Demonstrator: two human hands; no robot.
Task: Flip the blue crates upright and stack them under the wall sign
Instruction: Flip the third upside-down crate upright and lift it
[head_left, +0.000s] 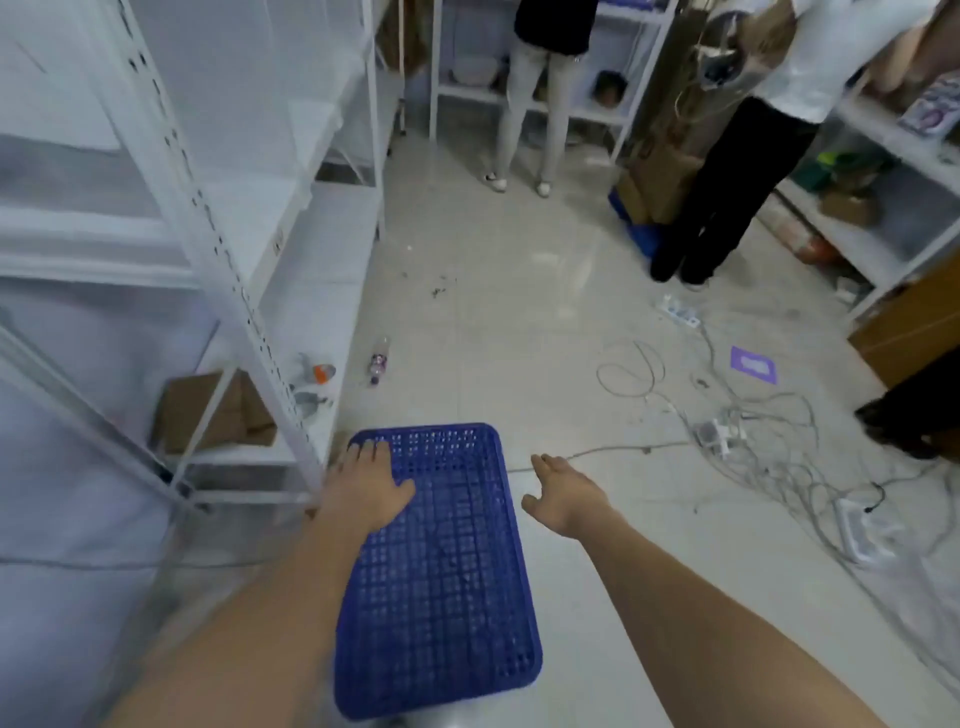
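Note:
A blue plastic crate (447, 582) lies upside down on the pale tiled floor, its perforated bottom facing up. My left hand (366, 483) lies flat on its far left corner, fingers spread. My right hand (563, 491) hovers open just beyond the crate's right edge, apart from it, palm turned inward. No wall sign is in view.
White metal shelving (249, 291) stands close on the left, with a cardboard box (208, 410) on its lowest shelf. A plastic bottle (378, 362) lies on the floor. Tangled cables and power strips (737, 431) spread to the right. Two people (727, 171) stand at the far shelves.

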